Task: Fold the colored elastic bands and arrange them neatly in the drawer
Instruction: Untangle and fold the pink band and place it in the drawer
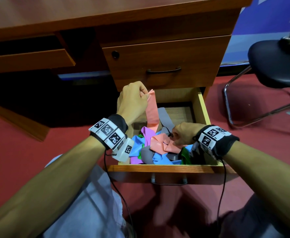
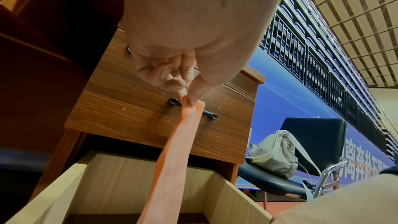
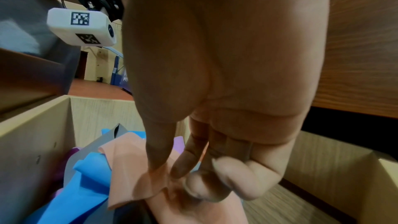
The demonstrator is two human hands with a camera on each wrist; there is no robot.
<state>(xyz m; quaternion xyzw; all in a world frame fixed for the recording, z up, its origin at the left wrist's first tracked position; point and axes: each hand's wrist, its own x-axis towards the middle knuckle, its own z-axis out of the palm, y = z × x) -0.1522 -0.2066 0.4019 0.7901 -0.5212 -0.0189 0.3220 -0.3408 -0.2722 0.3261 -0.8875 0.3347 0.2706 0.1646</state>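
Between the two hands, an orange band (image 1: 152, 109) ran lengthwise from the far left of the open drawer (image 1: 203, 107) down toward its near right. Thumb and fingers (image 2: 172, 83) of the left hand (image 1: 132, 102) pinched its raised upper end. Lower down, the right hand (image 1: 183, 133) pinched the crumpled lower end with thumb and fingers (image 3: 183, 164), atop a tangle of blue, purple, grey and green bands (image 1: 146, 152) inside the drawer.

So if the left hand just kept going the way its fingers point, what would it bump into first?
Probably the closed drawer front above the open one: the left hand, pinching the orange band, points at it, though depth is unclear.
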